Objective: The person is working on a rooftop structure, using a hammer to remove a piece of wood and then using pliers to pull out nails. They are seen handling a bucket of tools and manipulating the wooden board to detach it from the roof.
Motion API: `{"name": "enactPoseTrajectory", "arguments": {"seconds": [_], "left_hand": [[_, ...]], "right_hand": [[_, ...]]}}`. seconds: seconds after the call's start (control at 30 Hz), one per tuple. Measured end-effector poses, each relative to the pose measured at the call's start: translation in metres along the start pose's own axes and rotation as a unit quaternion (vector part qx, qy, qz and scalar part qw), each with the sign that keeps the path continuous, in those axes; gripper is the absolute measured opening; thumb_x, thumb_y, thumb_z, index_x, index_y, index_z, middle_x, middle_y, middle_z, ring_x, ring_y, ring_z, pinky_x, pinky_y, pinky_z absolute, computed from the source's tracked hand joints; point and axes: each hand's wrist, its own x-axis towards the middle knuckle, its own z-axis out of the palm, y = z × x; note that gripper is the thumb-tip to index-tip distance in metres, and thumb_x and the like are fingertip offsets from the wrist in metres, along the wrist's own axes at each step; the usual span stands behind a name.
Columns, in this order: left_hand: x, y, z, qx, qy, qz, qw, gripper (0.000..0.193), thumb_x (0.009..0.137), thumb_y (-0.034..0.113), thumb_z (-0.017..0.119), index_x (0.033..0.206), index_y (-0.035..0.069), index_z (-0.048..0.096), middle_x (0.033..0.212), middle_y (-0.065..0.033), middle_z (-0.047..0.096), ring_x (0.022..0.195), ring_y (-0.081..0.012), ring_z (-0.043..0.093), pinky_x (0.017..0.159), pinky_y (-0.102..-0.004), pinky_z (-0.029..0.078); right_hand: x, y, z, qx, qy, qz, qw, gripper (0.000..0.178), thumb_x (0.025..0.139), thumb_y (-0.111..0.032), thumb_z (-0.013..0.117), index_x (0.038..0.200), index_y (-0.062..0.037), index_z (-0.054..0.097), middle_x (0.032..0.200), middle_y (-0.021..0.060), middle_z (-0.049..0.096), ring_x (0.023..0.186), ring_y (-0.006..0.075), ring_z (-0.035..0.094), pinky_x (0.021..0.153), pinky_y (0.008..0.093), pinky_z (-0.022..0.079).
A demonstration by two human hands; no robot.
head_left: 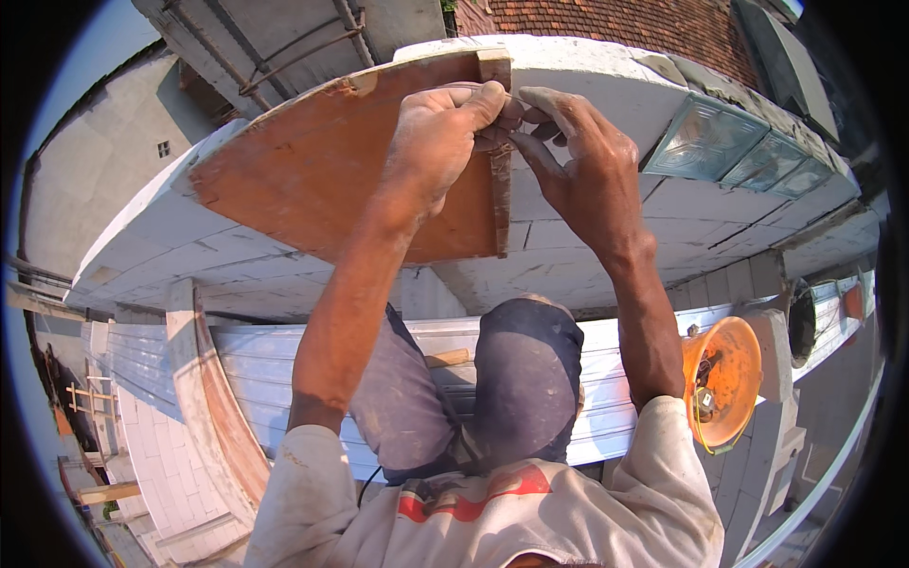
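Note:
Both hands are raised close together over the top of a brown wooden panel (pixel 312 170) leaning against the white block wall (pixel 568 210). My left hand (pixel 431 142) is closed, thumb and forefinger pinched at its tip. My right hand (pixel 587 166) faces it with bent fingers, thumb and forefinger curving in toward the left fingertips. Between the two hands runs a thin strand, like wire or string; its kind is too fine to make out. A wooden batten (pixel 501 204) edges the panel just below the fingers.
At right, an orange bucket (pixel 748 364) holds small items. Glass blocks (pixel 710 142) are set in the wall. Steel bars (pixel 308 47) stick out upper left, and a tiled roof (pixel 615 38) lies beyond. A curved plank (pixel 213 379) stands left of my knees, over ribbed sheeting (pixel 275 369).

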Motion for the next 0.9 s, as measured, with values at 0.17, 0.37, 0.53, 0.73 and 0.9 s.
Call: {"name": "enactPoseTrajectory", "arguments": {"seconds": [0.17, 0.37, 0.53, 0.73, 0.9], "left_hand": [[-0.003, 0.002, 0.000, 0.012, 0.008, 0.007, 1.000, 0.031, 0.105, 0.024, 0.063, 0.101, -0.003, 0.077, 0.092, -0.0044, 0.074, 0.082, -0.0101, 0.064, 0.080, -0.0268, 0.053], [-0.003, -0.001, -0.006, 0.060, -0.024, 0.025, 0.998, 0.029, 0.102, 0.025, 0.069, 0.111, -0.003, 0.076, 0.102, -0.0075, 0.076, 0.093, -0.0137, 0.071, 0.089, -0.0287, 0.057], [-0.010, 0.001, -0.008, 0.066, -0.028, 0.023, 0.997, 0.027, 0.096, 0.019, 0.077, 0.112, -0.003, 0.076, 0.101, -0.0072, 0.076, 0.093, -0.0118, 0.070, 0.087, -0.0258, 0.057], [-0.015, 0.010, -0.007, 0.043, -0.007, 0.022, 0.999, 0.024, 0.095, 0.014, 0.077, 0.112, -0.002, 0.076, 0.098, -0.0070, 0.076, 0.086, -0.0108, 0.069, 0.081, -0.0252, 0.057], [-0.015, 0.025, -0.009, 0.100, -0.001, 0.064, 0.993, 0.023, 0.092, 0.013, 0.079, 0.106, -0.005, 0.076, 0.091, -0.0070, 0.076, 0.080, -0.0100, 0.068, 0.074, -0.0254, 0.059]], "right_hand": [[0.002, -0.004, 0.001, -0.087, -0.024, -0.049, 0.995, 0.034, 0.079, -0.006, 0.079, 0.110, -0.0052, 0.065, 0.094, 0.0116, 0.066, 0.081, 0.0304, 0.069, 0.072, 0.0422, 0.058], [0.015, 0.009, -0.012, -0.119, -0.029, -0.125, 0.985, 0.029, 0.079, -0.005, 0.077, 0.104, -0.0047, 0.064, 0.089, 0.0099, 0.062, 0.082, 0.0307, 0.066, 0.070, 0.0421, 0.057], [0.028, 0.025, -0.010, -0.100, -0.026, -0.160, 0.982, 0.024, 0.080, -0.004, 0.075, 0.100, -0.0039, 0.062, 0.089, 0.0110, 0.061, 0.081, 0.0323, 0.065, 0.070, 0.0430, 0.056], [0.031, 0.043, 0.006, -0.089, -0.020, -0.134, 0.987, 0.024, 0.079, -0.004, 0.075, 0.099, -0.0038, 0.061, 0.087, 0.0117, 0.061, 0.079, 0.0338, 0.064, 0.069, 0.0440, 0.055], [0.018, 0.042, 0.026, -0.069, 0.009, -0.092, 0.993, 0.019, 0.086, -0.002, 0.074, 0.101, -0.0032, 0.064, 0.089, 0.0115, 0.065, 0.079, 0.0303, 0.068, 0.071, 0.0423, 0.059]]}}
